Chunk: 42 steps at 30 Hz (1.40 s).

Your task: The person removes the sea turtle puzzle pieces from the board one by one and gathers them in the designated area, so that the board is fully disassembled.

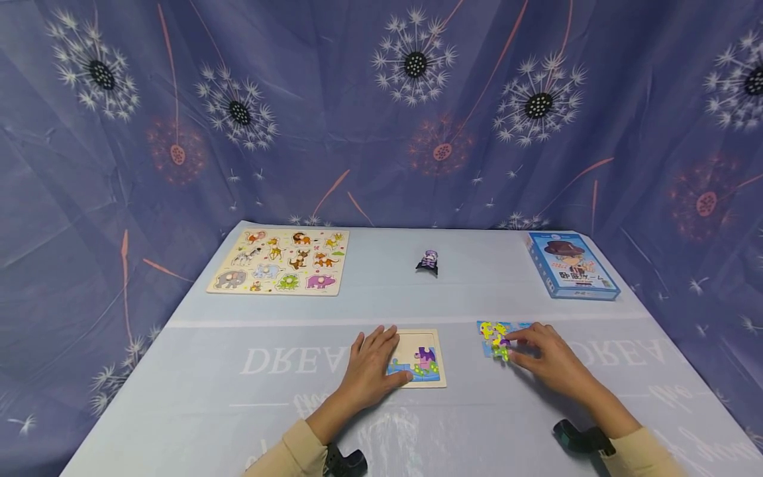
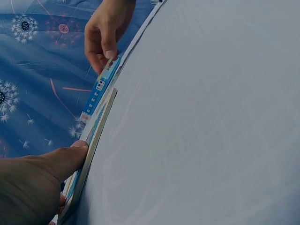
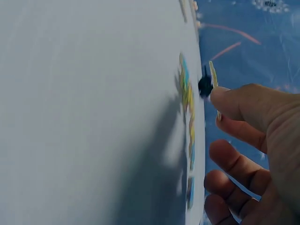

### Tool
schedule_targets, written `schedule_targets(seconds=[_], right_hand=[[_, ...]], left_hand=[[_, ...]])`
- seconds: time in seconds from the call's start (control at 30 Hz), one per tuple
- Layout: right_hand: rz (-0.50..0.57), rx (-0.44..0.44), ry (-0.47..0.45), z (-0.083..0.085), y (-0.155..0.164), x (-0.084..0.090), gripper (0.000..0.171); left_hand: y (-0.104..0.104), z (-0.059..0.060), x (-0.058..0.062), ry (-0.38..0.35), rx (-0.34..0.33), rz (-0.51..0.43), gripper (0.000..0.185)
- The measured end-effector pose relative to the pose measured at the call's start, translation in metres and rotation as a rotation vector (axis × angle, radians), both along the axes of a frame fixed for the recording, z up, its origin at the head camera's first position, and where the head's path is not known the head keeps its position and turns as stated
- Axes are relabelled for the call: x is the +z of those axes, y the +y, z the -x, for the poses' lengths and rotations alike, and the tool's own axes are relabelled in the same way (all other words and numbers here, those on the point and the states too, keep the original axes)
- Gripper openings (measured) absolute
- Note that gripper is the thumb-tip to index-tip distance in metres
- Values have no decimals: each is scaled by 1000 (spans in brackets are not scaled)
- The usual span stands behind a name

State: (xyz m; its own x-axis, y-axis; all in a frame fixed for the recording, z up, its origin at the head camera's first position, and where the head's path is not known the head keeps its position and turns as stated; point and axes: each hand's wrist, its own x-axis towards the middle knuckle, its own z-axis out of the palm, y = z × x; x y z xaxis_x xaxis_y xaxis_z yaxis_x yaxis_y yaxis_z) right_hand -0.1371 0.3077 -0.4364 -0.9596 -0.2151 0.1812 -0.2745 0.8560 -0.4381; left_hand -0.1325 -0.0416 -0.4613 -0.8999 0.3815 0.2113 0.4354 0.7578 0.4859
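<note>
A small wooden puzzle frame point(image 1: 420, 344) lies near the table's front edge, with a few blue and purple pieces set in its lower part. My left hand point(image 1: 372, 363) rests flat on its left side, and the thumb point(image 2: 65, 159) presses against the frame's edge point(image 2: 96, 140). To the right lies a cluster of loose yellow and blue pieces point(image 1: 495, 334). My right hand point(image 1: 545, 358) reaches into it. Its thumb and forefinger pinch a thin yellowish piece point(image 3: 213, 70) tilted up off the table.
A wooden animal puzzle board point(image 1: 280, 260) lies at the back left. A blue game box point(image 1: 571, 265) sits at the back right. A small purple and black figure point(image 1: 428, 262) stands at the back middle. A patterned blue cloth hangs behind the table.
</note>
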Motion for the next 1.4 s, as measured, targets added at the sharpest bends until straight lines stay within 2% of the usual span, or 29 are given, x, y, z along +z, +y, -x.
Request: schedule_targets(seconds=[0.4,0.97,1.2,1.4], right_hand=[[-27,-28,-67,1,23,-6,31],[-33,-38,-108,3,25,-11,32],[-13,-24,-20,2,15,-10,29],[3,21,31,3,-20,-5,27]], left_hand=[[0,0,0,-7,-3,-8,72],[-1,1,-1,-9,-8,-1,73],[-1,1,-1,-9,-9,10,73],[-1,0,0,-12,-12,0,73]])
